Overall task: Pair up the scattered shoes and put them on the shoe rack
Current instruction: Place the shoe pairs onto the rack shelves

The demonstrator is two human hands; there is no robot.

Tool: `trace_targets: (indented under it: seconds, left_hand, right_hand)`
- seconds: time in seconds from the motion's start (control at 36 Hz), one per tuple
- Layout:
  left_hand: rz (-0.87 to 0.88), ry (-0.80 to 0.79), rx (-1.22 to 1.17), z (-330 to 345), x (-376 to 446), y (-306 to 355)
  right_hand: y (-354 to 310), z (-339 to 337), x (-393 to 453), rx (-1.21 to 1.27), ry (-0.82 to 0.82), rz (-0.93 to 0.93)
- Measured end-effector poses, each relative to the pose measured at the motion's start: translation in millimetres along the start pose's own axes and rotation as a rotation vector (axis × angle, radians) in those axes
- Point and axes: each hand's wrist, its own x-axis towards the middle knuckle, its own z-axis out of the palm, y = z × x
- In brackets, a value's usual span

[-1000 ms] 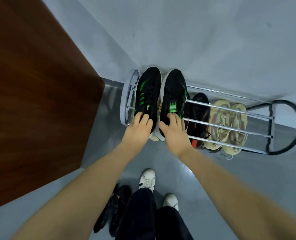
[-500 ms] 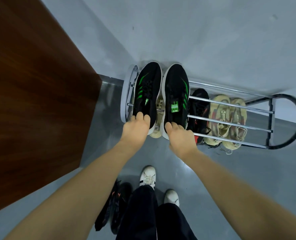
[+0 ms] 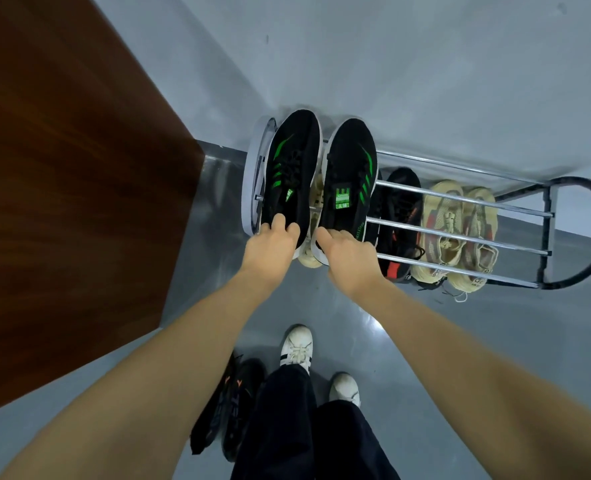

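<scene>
Head view looks straight down onto a shoe rack (image 3: 460,223) against the wall, with a brown wood panel (image 3: 72,202) to its left.

At the rack's left end, the left hand (image 3: 269,251) grips the heel of the left black-and-green shoe (image 3: 292,168), fingers curled over the heel collar. Just beside it, the right hand (image 3: 347,259) grips the heel of the right black-and-green shoe (image 3: 351,181) in the same way. Both shoes lie toe toward the wall on the top bars, side by side with a narrow gap between them; a tan shoe (image 3: 313,251) shows through that gap on a lower tier.

The step in hand appears to be seating this pair. To do it well, push both shoes forward evenly until the soles rest across at least two bars, keep the toes level with each other, and close the gap a little so the pair reads as one. Let go only once the heels no longer overhang the front bar, or they may tip off.

Further right, a black-and-red shoe (image 3: 399,223) and a tan pair (image 3: 458,237) sit on a lower tier, heels outward.

Down on the floor, a dark pair (image 3: 228,407) lies beside the person's feet, not yet racked, so the task seems near its end.
</scene>
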Motion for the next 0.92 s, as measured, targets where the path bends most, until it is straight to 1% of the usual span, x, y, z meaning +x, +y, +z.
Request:
trace_targets:
  seconds: [0.28, 0.33, 0.39, 0.44, 0.5, 0.61, 0.69, 0.78, 0.86, 0.92]
  left_hand:
    - [0.001, 0.025, 0.004, 6, 8, 3]
    - [-0.004, 0.05, 0.013, 8, 8, 4]
    - [-0.011, 0.071, 0.011, 11, 6, 5]
    - [-0.019, 0.099, -0.003, 13, 5, 4]
    - [-0.022, 0.134, -0.029, 12, 3, 4]
    - [-0.041, 0.144, -0.137, 8, -3, 4]
    - [-0.051, 0.191, -0.177, 7, -9, 7]
    - [-0.041, 0.247, -0.169, 4, -20, 8]
    - [0.004, 0.309, -0.123, -2, -36, 9]
    - [0.035, 0.308, -0.113, -6, -47, 10]
  right_hand:
    - [1, 24, 7, 0.015, 0.039, -0.02]
    - [2, 29, 7, 0.026, 0.11, -0.042]
    - [4, 34, 8, -0.01, 0.206, -0.061]
    - [4, 35, 7, -0.054, 0.262, -0.055]
    - [3, 34, 5, -0.072, 0.288, -0.045]
    - [0, 26, -4, -0.088, 0.324, 0.015]
    - [0, 23, -14, -0.08, 0.381, 0.035]
    - [2, 20, -25, -0.068, 0.429, 0.006]
    - [-1, 18, -38, -0.085, 0.44, -0.018]
    - [-5, 19, -47, -0.09, 0.454, -0.024]
